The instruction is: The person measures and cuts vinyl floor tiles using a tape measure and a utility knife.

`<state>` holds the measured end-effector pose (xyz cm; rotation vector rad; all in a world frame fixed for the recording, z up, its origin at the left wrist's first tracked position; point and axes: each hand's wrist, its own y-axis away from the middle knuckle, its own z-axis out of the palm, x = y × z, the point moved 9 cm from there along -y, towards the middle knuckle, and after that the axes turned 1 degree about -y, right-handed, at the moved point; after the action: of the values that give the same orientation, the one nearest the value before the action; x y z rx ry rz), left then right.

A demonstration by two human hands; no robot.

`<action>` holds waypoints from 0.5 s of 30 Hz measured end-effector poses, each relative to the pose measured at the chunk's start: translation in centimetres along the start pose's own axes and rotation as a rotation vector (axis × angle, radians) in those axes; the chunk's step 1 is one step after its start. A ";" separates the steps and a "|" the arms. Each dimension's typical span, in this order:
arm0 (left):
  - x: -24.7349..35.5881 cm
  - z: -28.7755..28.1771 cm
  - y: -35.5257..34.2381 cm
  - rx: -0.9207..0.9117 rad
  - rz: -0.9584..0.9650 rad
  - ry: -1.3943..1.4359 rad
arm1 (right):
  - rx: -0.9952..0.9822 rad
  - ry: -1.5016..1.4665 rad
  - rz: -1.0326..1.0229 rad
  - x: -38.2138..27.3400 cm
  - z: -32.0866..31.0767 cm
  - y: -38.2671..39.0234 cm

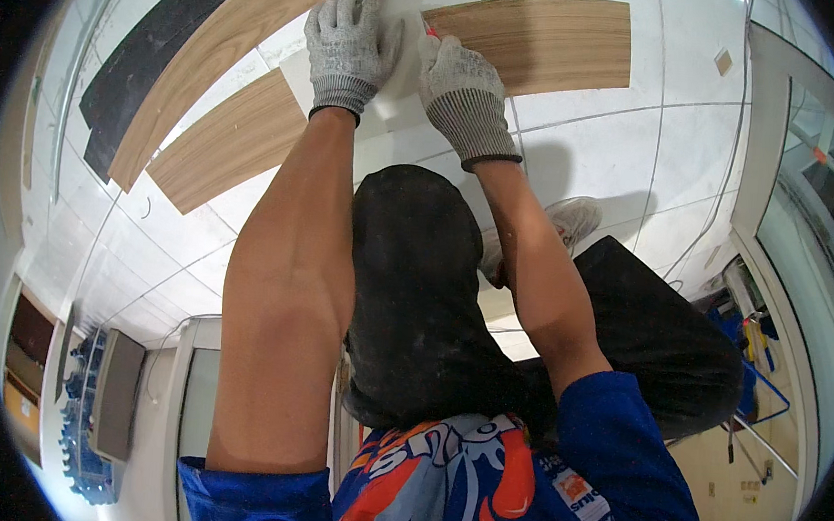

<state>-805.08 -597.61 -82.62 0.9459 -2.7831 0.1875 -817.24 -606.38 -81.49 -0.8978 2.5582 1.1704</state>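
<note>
Gloves of grey knit cover both hands, which work side by side at the top of the view on a pale, flat white rectangular sheet (405, 64) lying across the wood-grain laminate plank (545, 41). The left hand (351, 46) lies flat on the sheet with its fingers spread and pressed down, holding nothing between them. The right hand (461, 89) is closed around a small red-tipped tool (429, 30), only the tip of which shows above the glove; what kind of tool it is cannot be told. That tip sits at the sheet's right edge, where the plank's bare wood begins.

The plank runs from lower left to upper right under the hands, its far right end cut square. A second, longer wood-grain plank (219, 57) lies just beside it to the left, and a black strip (148, 53) lies alongside that one. All rest on a white tiled floor (615, 148), which is bare to the right of the hands and below the plank. The person's dark-trousered knee (416, 280) rises between the forearms, and a grey shoe (572, 217) rests on the tiles near the right forearm.
</note>
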 end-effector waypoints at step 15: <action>1.8 -1.1 -0.6 0.043 0.207 0.053 | 0.091 -0.071 0.011 -0.3 -0.2 0.2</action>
<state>-806.00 -598.93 -81.12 0.6498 -2.8350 0.2990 -817.12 -606.34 -81.13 -0.8084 2.5397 1.0602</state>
